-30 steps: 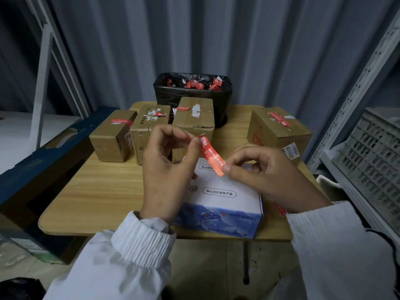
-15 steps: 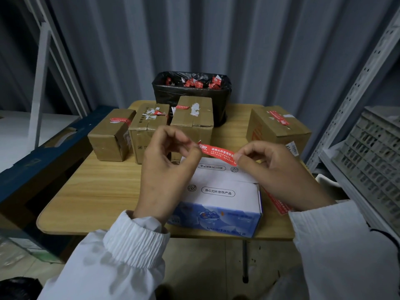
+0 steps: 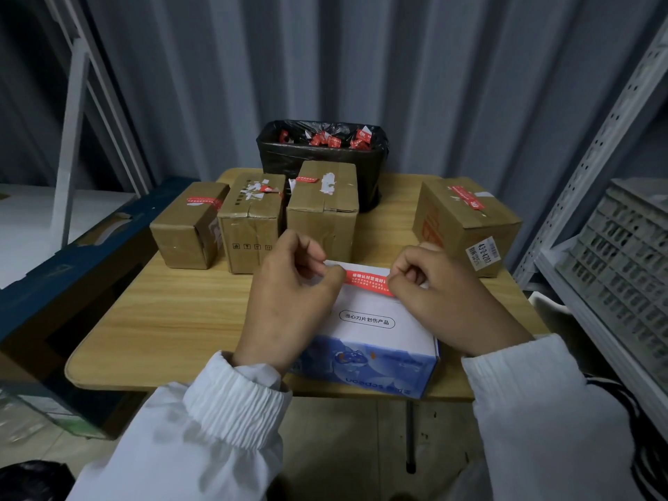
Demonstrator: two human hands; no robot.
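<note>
A white and blue box [image 3: 376, 334] stands at the near edge of a small wooden table [image 3: 173, 320]. A red sticker strip [image 3: 367, 282] with white print lies flat across the far part of the box's top. My left hand [image 3: 289, 301] pinches the strip's left end between thumb and fingers. At the strip's right end my right hand [image 3: 444, 294] pinches it the same way, low over the box lid. Both sleeves are white.
Three brown cartons [image 3: 253, 218] stand in a row at the back left, another carton [image 3: 466, 222] at the back right. A black-lined bin [image 3: 321, 157] with red scraps sits behind them. A metal rack with a grey crate [image 3: 621, 254] stands on the right.
The red strip went from slanting in the air between my hands to level, then came down onto the top of the white box. Both hands lowered with it.
</note>
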